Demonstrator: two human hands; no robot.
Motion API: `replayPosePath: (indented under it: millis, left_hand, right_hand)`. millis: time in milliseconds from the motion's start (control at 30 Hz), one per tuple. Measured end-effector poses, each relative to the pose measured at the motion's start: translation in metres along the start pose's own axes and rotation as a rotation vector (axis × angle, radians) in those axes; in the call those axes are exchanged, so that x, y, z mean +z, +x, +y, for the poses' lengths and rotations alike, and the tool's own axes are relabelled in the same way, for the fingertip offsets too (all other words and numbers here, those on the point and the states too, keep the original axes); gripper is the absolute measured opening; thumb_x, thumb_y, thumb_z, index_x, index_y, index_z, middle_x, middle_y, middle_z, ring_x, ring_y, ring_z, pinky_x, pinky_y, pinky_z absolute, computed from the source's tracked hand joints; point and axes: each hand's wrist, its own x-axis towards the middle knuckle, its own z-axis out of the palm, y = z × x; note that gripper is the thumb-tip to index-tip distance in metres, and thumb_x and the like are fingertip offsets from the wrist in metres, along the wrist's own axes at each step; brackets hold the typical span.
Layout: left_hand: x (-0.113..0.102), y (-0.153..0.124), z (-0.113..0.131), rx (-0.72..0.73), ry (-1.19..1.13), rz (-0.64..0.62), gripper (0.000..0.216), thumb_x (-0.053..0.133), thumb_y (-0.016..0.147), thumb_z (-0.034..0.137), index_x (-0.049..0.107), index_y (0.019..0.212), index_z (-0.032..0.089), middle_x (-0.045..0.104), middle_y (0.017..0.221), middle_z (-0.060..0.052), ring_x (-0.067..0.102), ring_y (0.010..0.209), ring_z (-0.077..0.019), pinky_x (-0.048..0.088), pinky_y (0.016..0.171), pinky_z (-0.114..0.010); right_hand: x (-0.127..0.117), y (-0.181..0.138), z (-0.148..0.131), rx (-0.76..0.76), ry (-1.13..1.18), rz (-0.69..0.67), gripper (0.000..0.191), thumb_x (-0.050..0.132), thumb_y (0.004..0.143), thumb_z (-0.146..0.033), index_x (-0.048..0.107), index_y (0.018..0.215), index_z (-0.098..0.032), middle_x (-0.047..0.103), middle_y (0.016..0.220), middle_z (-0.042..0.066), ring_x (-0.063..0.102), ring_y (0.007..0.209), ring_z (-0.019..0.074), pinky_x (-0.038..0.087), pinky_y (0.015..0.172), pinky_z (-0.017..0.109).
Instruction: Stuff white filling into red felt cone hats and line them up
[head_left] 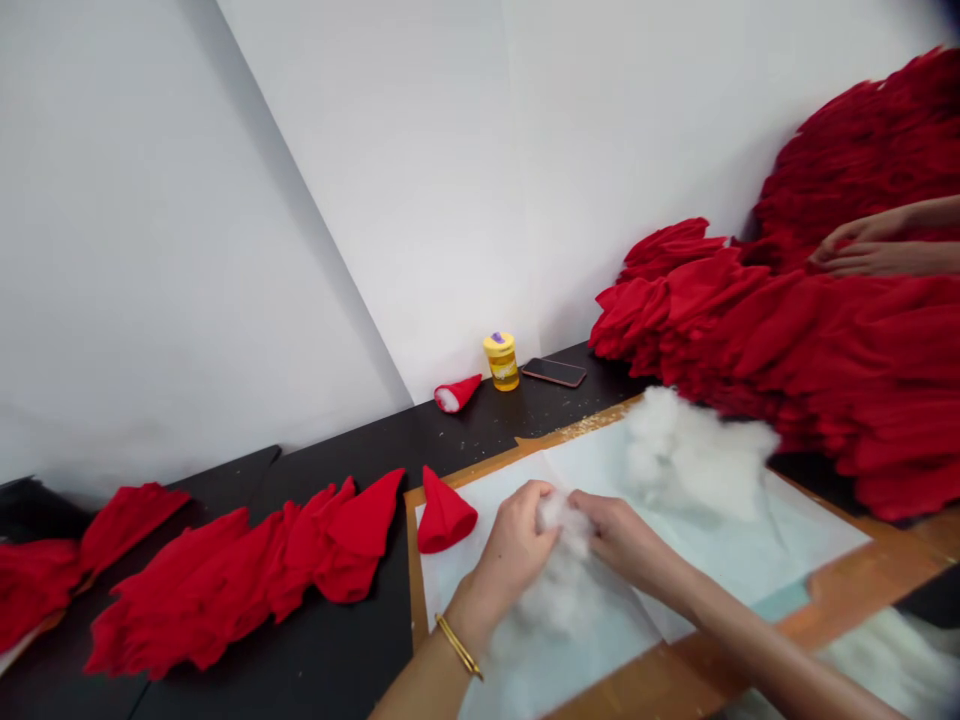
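My left hand, with a gold bangle on the wrist, and my right hand are both closed on a tuft of white stuffing held between them. Under them lies more white stuffing on pale paper over a wooden board. A bigger heap of stuffing lies just beyond my right hand. A red fabric cone sits to the left of my left hand, on the board's corner.
A row of red fabric cones lies on the black table at left. A large pile of red cones fills the right, with another person's hands on it. Near the wall stand a yellow jar, a phone and a stuffed red cone.
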Motion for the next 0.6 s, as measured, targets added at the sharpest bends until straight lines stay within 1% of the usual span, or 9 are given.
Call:
replayPosePath:
  millis: [33,100,200,300,367,400,467,533,600]
  left_hand:
    - [-0.001,-0.001,0.0,0.0,0.004,0.002,0.039,0.056,0.071,0.004,0.06,0.105,0.022,0.07,0.105,-0.002,0.064,0.096,-0.0201,0.05,0.089,-0.032]
    - [-0.007,-0.002,-0.005,-0.021,0.019,0.016,0.038,0.055,0.072,0.003,0.061,0.104,0.022,0.07,0.107,-0.003,0.064,0.097,-0.0209,0.049,0.091,-0.034]
    - [-0.017,-0.004,-0.014,-0.08,0.033,0.04,0.041,0.053,0.074,0.003,0.06,0.111,0.02,0.07,0.11,-0.007,0.064,0.098,-0.0227,0.049,0.091,-0.037]
    - [-0.018,-0.006,-0.015,-0.086,0.02,0.01,0.054,0.065,0.077,0.015,0.053,0.129,0.017,0.066,0.122,-0.012,0.063,0.108,-0.0261,0.05,0.093,-0.039]
    - [-0.011,-0.007,-0.009,-0.049,0.012,-0.033,0.067,0.078,0.071,0.028,0.053,0.132,0.018,0.064,0.126,-0.012,0.061,0.114,-0.0277,0.049,0.097,-0.039]
    - [-0.007,-0.006,-0.005,-0.028,0.015,-0.049,0.064,0.081,0.068,0.031,0.057,0.126,0.019,0.065,0.123,-0.011,0.061,0.114,-0.0279,0.049,0.098,-0.039]
    - [0.0,-0.004,0.0,0.007,0.035,-0.052,0.035,0.077,0.072,0.027,0.067,0.104,0.02,0.069,0.109,-0.008,0.062,0.108,-0.027,0.048,0.099,-0.041]
    - [0.002,-0.002,0.001,0.027,0.063,-0.019,0.007,0.068,0.077,0.017,0.067,0.084,0.02,0.07,0.093,-0.006,0.062,0.1,-0.0252,0.042,0.105,-0.045]
    - [-0.003,0.001,-0.002,0.038,0.083,0.024,0.009,0.062,0.08,0.013,0.065,0.075,0.02,0.068,0.084,-0.004,0.062,0.095,-0.0236,0.032,0.114,-0.049]
  right_hand:
    - [0.0,0.001,0.001,0.004,-0.009,0.01,0.024,0.041,0.067,-0.002,0.053,0.076,-0.022,0.062,0.071,-0.003,0.061,0.069,0.0156,0.041,0.064,0.024]
    - [-0.007,0.0,0.007,0.028,-0.039,0.033,0.02,0.041,0.068,-0.004,0.048,0.071,-0.022,0.057,0.065,-0.004,0.059,0.066,0.0156,0.039,0.063,0.024]
    - [-0.021,-0.003,0.02,0.095,-0.105,0.063,0.015,0.042,0.07,-0.008,0.044,0.068,-0.023,0.053,0.062,-0.003,0.057,0.063,0.0172,0.035,0.06,0.025]
    - [-0.024,-0.005,0.023,0.141,-0.143,0.056,0.013,0.044,0.07,-0.009,0.046,0.071,-0.022,0.059,0.066,-0.001,0.059,0.066,0.0188,0.035,0.061,0.026]
    - [-0.016,-0.004,0.017,0.146,-0.158,0.046,0.013,0.046,0.071,-0.011,0.042,0.07,-0.023,0.058,0.065,-0.001,0.059,0.064,0.0183,0.034,0.059,0.025]
    - [-0.012,-0.003,0.013,0.14,-0.163,0.041,0.015,0.047,0.071,-0.011,0.039,0.068,-0.023,0.057,0.064,-0.002,0.058,0.063,0.0178,0.033,0.059,0.025]
    - [-0.003,-0.002,0.006,0.122,-0.173,0.028,0.021,0.05,0.073,-0.013,0.034,0.065,-0.024,0.054,0.061,-0.003,0.055,0.061,0.0167,0.032,0.058,0.025]
    - [-0.001,-0.001,0.003,0.105,-0.181,0.013,0.026,0.053,0.076,-0.017,0.031,0.063,-0.024,0.052,0.059,-0.003,0.053,0.06,0.0164,0.031,0.057,0.026]
    - [-0.006,-0.002,0.006,0.107,-0.193,0.005,0.028,0.054,0.081,-0.022,0.033,0.063,-0.024,0.052,0.057,-0.003,0.052,0.058,0.0168,0.031,0.057,0.027]
